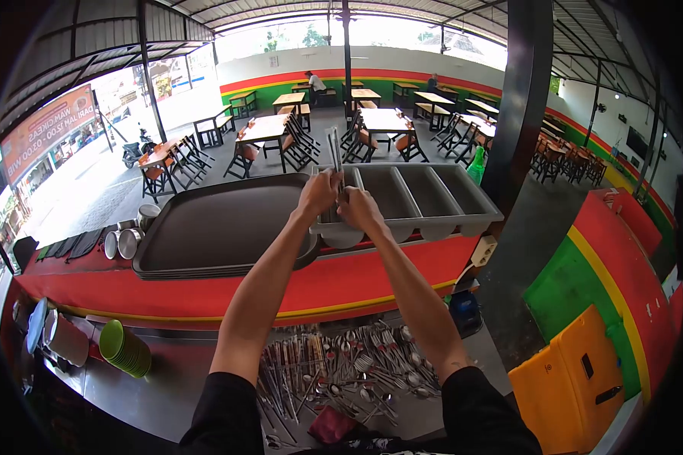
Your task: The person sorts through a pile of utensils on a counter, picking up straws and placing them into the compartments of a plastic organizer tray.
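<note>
My left hand (321, 192) is closed around a bundle of slim metal utensils (334, 148), which look like chopsticks and stand upright. Against the lower part of the same bundle, my right hand (359, 208) is closed too; the fingers partly hide what they grip. Both hands are over the left end of a grey cutlery tray (436, 196) with several long compartments, set on the red counter ledge (387, 269). Below my forearms, a large spread of loose cutlery (349, 364), with spoons, forks and thin sticks, lies on the metal worktop (182, 379).
Stacked dark serving trays (228, 220) lie left of the cutlery tray, beside metal cups (129, 243). Green cups (124, 349) stand at lower left, a dark red cloth (332, 425) near my body. A green bottle (476, 165) and a dark post (517, 98) are behind right.
</note>
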A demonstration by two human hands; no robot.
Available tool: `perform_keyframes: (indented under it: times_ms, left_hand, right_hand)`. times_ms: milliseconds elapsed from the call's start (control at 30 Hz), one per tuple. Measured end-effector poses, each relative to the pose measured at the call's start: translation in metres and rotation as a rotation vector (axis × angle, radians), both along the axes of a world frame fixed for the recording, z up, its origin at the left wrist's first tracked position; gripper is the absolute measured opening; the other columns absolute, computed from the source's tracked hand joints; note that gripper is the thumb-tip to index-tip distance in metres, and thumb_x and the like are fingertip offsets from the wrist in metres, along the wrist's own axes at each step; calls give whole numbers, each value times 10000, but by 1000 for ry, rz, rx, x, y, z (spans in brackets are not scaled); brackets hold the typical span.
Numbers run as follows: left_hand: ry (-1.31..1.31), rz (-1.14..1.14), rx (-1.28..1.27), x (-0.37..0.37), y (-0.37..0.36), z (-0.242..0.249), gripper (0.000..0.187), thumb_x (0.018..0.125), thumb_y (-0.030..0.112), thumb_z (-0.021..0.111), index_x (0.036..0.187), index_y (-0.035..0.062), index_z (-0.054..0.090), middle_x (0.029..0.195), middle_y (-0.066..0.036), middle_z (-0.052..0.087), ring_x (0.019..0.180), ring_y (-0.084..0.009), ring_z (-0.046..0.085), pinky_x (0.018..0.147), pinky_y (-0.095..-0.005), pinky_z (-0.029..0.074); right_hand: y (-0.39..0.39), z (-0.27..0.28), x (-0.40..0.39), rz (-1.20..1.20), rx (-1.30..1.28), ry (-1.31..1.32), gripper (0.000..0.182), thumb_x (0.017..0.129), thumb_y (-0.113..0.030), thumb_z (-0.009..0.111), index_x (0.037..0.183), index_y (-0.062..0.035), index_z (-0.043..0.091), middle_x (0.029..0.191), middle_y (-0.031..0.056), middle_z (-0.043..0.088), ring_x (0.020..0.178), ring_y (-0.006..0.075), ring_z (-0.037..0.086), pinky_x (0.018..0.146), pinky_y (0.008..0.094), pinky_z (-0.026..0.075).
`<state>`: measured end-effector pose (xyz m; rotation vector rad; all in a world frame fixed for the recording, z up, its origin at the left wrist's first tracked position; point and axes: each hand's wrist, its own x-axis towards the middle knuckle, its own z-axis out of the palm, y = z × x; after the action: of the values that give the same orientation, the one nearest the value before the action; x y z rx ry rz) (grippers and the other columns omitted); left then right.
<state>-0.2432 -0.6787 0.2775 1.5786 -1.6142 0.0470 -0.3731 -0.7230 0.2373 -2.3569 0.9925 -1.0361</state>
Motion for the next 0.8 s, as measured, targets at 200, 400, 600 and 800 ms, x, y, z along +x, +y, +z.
perform_keyframes:
  times_ms: [200, 400, 600, 800]
  left_hand:
    - [16, 47, 6, 13, -21, -36, 416, 978, 329, 445, 925, -22, 662, 865, -280, 643, 833, -456, 620, 771, -524, 475]
    - [15, 39, 84, 14, -21, -36, 352, 949, 291, 501, 869, -9, 667, 832, -270, 647, 825, -443, 628, 763, -517, 481]
    - [-79, 76, 59, 15, -22, -40, 250, 878, 243, 588, 835, 14, 677, 813, -247, 657, 813, -415, 642, 762, -498, 499]
    - [-119, 68, 68, 17, -25, -44, 221, 867, 227, 599, 846, 28, 692, 833, -219, 671, 827, -400, 650, 770, -482, 510]
  right_hand:
    - [17, 10, 4, -147, -56, 204, 271, 866, -235, 563, 905, 17, 655, 895, 270, 662, 885, 416, 650, 804, 491, 512]
    - [21, 10, 5, -167, -50, 208, 259, 837, -239, 626, 859, 15, 675, 861, 256, 670, 860, 400, 661, 779, 472, 527]
    - [20, 10, 5, -162, -39, 201, 271, 808, -245, 652, 823, 22, 694, 855, 267, 668, 865, 395, 667, 787, 457, 536]
    - [30, 18, 5, -222, -33, 217, 262, 855, -216, 560, 841, -9, 719, 889, 245, 685, 919, 352, 677, 820, 415, 544]
